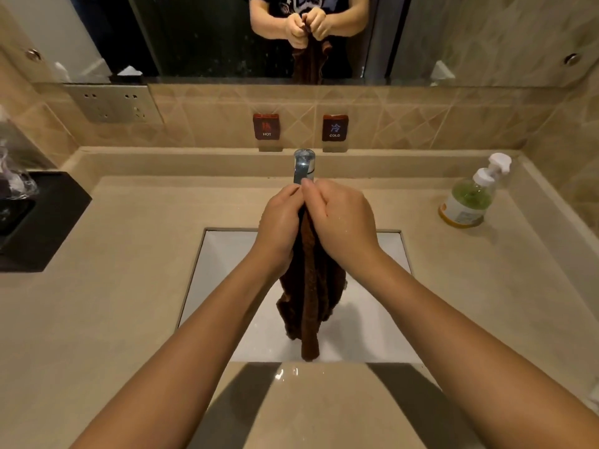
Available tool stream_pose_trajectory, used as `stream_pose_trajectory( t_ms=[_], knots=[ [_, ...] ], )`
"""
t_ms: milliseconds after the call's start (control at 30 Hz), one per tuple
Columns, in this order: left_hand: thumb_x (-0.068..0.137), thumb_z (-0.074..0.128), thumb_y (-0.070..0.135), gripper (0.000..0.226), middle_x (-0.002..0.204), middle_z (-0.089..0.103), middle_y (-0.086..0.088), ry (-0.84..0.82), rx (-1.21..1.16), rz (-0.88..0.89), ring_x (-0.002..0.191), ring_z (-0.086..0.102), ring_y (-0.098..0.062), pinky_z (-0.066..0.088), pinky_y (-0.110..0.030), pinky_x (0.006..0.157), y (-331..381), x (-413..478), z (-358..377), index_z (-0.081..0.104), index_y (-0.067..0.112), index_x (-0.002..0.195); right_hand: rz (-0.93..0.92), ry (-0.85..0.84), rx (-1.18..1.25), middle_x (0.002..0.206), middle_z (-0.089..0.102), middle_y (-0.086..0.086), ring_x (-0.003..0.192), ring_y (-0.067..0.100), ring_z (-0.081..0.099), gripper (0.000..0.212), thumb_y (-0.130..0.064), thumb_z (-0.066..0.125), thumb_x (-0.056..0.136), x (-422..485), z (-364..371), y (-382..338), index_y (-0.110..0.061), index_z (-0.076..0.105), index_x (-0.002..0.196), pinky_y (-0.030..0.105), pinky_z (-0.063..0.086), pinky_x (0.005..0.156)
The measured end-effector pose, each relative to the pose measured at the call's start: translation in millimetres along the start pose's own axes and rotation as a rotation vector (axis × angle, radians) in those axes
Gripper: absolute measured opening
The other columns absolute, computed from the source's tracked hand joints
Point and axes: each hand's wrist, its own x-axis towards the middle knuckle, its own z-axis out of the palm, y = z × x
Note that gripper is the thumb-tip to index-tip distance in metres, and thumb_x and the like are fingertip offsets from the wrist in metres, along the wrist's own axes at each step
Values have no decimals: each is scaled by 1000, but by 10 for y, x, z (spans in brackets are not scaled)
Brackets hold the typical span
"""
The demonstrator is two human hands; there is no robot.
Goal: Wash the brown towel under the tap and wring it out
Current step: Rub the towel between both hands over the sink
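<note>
Forearms (181, 367) come in from the bottom corners & meet mid-frame over the sink (227, 270). L hand (278, 222) & R hand (340, 222) sit side by side w/ fingers curled. Both pinch the top end of the towel (308, 303) between them, fingertips touching just below the tap (304, 163). Towel is brown, bunched into a long rope-like hang. It drops from the hands into the white basin, lower end near the basin's front wall; can't tell if it touches bottom. Can't tell if water runs from the tap. Back of R hand shows wet drops.

Writing: 2 dark-red plaques on the tile wall, upper centre, above the tap. HOT plaque (266, 126) on the left reads "HOT" w/ a red symbol over the word. COLD plaque (335, 128) on the right reads "COLD" w/ a blue symbol over it.

Containers: pump bottle (466, 199) stands at right of frame on the counter (129, 286), well apart from the sink. It is clear, w/ a white pump, green liquid inside & a yellow-orange label band at the base; print too small to read. Black tray (48, 215) at the left edge holds clear plastic-wrapped items; can't make out what they are.

Socket panel (113, 103) is on the wall, upper left. Mirror (194, 34) across the top shows the same 2 hands gripping the towel's top. Few water drops (285, 372) on the counter's front edge, lower centre.
</note>
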Motion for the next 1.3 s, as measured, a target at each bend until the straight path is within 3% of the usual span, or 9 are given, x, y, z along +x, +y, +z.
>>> stream_pose_trajectory(
  t_ms=[167,433,600,700,800,933,1067,1200,1300],
  knots=[
    [98,45,16,25,79,62,-8,-48,27,23,73,59,-13,46,-26,68,-64,-67,-9,64,2,88,196,19,189,64,56,12,63,28,53,43,-28,38,99,42,28,91,-4,54,67,46,45,63],
    [98,44,15,27,80,60,-11,-105,36,54,75,57,-17,46,-27,69,-24,-90,-15,62,-6,92,268,30,339,53,43,-3,53,12,41,45,-27,39,99,43,-11,89,-15,44,56,32,33,56],
    [97,45,13,23,78,65,-6,-86,-48,43,72,63,-11,51,-23,66,8,-26,-62,65,4,89,163,-5,337,61,56,8,58,19,53,42,-28,39,99,-137,25,-67,-4,57,69,31,39,55],
    [98,43,14,25,77,63,-6,-147,-56,41,67,63,-8,52,-20,62,3,-75,-23,63,-1,94,215,65,363,50,41,-4,47,5,39,46,-24,40,99,39,-30,-36,-16,42,54,26,31,51],
    [98,40,12,25,71,60,-5,-228,-177,-12,65,61,-10,52,-22,59,5,-117,-45,59,1,85,255,52,451,50,33,-7,45,4,33,49,-23,40,99,146,-80,10,-19,32,52,22,26,50],
    [92,48,22,26,82,59,-13,-225,-506,-138,80,58,-21,48,-33,78,2,-32,-151,63,2,83,268,13,523,56,40,3,55,9,39,45,-27,40,99,87,-121,87,-13,41,57,28,33,57],
    [85,56,38,42,104,59,-19,-144,-513,-149,106,54,-31,43,-42,100,-26,108,-275,58,2,107,242,-183,483,59,53,-6,58,2,48,42,-28,48,95,82,-359,283,-14,55,57,18,40,60],
    [80,66,42,38,95,58,-16,-114,-528,-184,109,47,-33,33,-50,108,-99,180,-346,54,9,94,128,-579,268,68,56,10,63,9,51,35,-32,55,91,36,-517,535,-3,60,72,19,40,61],
    [87,61,38,34,103,63,-27,-122,-541,-232,111,57,-40,40,-50,105,-135,149,-315,58,4,92,163,-657,242,72,56,13,66,17,52,35,-31,56,90,12,-556,672,-1,62,75,26,42,64]
  ],
)
